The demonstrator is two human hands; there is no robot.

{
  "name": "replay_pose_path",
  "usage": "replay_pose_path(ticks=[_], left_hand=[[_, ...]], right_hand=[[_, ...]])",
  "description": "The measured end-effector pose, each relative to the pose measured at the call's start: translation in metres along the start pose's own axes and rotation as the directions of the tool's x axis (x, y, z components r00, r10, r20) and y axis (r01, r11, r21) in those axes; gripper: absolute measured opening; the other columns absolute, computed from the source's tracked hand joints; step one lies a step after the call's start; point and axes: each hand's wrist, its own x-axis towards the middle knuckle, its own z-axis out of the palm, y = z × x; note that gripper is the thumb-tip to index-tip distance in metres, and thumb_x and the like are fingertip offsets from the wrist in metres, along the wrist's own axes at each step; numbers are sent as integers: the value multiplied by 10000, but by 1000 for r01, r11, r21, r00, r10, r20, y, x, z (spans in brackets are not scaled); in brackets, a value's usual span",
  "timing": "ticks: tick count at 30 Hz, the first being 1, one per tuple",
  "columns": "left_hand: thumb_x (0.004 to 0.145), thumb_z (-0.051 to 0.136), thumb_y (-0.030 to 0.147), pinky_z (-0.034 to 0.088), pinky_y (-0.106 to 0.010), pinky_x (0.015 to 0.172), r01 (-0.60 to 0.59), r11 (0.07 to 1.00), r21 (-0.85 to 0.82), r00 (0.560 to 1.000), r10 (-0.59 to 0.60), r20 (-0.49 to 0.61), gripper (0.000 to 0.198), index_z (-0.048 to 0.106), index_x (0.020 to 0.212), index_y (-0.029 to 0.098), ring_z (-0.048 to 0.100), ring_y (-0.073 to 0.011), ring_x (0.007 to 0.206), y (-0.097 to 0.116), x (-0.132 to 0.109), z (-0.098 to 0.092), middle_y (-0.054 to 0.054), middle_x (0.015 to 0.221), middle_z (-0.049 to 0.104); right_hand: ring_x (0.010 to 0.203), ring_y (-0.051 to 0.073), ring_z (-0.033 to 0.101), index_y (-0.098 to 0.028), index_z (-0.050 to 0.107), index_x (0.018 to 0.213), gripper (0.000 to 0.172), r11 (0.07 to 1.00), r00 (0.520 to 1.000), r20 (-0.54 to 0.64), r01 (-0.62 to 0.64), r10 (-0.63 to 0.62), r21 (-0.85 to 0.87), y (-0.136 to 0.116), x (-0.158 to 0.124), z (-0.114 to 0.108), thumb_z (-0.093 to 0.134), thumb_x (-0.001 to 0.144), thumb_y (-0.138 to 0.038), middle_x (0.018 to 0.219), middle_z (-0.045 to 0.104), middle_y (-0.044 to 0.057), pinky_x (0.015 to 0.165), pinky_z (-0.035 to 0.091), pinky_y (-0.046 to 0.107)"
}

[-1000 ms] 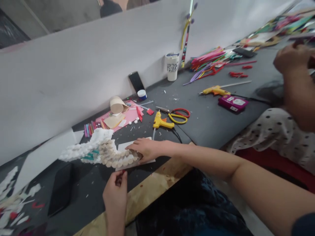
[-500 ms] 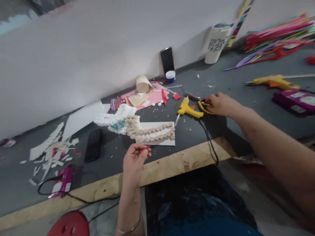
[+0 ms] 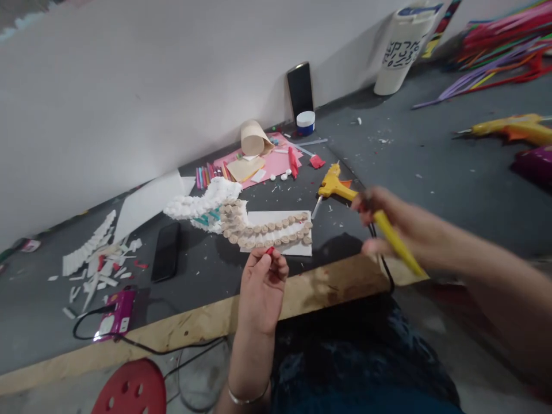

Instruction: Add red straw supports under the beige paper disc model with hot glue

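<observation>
Between the thumb and fingers of my left hand (image 3: 264,282) is a small red piece (image 3: 269,250), just in front of the craft's white board (image 3: 280,251). My right hand (image 3: 394,224), blurred by motion, is closed on a yellow-handled tool (image 3: 397,244), raised over the table's front edge; its blades are hard to make out. Rows of round beige pieces (image 3: 271,228) curve over the board. Fluffy white material (image 3: 207,198) and teal strips (image 3: 209,218) adjoin them on the left. A yellow glue gun (image 3: 336,185) lies behind my right hand.
Left are a black phone (image 3: 165,252), white scraps (image 3: 101,267) and a purple box (image 3: 118,312) with a cable. Behind are pink paper (image 3: 278,167), a cardboard roll (image 3: 253,139), an upright phone (image 3: 301,89) and a tumbler (image 3: 403,50). A second glue gun (image 3: 509,127) lies right.
My right hand has lifted the yellow-handled tool from beside the glue gun and brought it toward the front edge. My left hand has moved right with the red piece. The camera view has shifted.
</observation>
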Motion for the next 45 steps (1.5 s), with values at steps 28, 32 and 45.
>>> replay_pose_path(ticks=[28, 32, 45], left_hand=[[627, 896, 281, 552, -148, 619, -36, 999, 30, 999, 36, -14, 255, 703, 761, 182, 632, -68, 654, -11, -4, 4, 16, 779, 709], [597, 915, 291, 551, -135, 624, -37, 999, 24, 999, 37, -14, 285, 708, 754, 172, 631, -65, 655, -11, -4, 6, 12, 761, 709], [573, 929, 235, 553, -137, 590, 34, 999, -30, 999, -34, 10, 269, 726, 737, 171, 659, -76, 632, -13, -5, 10, 12, 713, 710]], right_hand=[[615, 183, 613, -194, 646, 974, 495, 982, 986, 111, 137, -124, -128, -63, -24, 39, 600, 847, -670, 841, 664, 64, 542, 407, 312], [607, 182, 610, -199, 643, 950, 497, 982, 985, 117, 142, -128, -121, -63, -24, 37, 569, 860, -682, 829, 672, 63, 539, 398, 309], [467, 140, 512, -220, 543, 712, 518, 997, 990, 142, 4, 7, -76, -59, -20, 30, 484, 884, -705, 546, 558, -4, 470, 275, 255]])
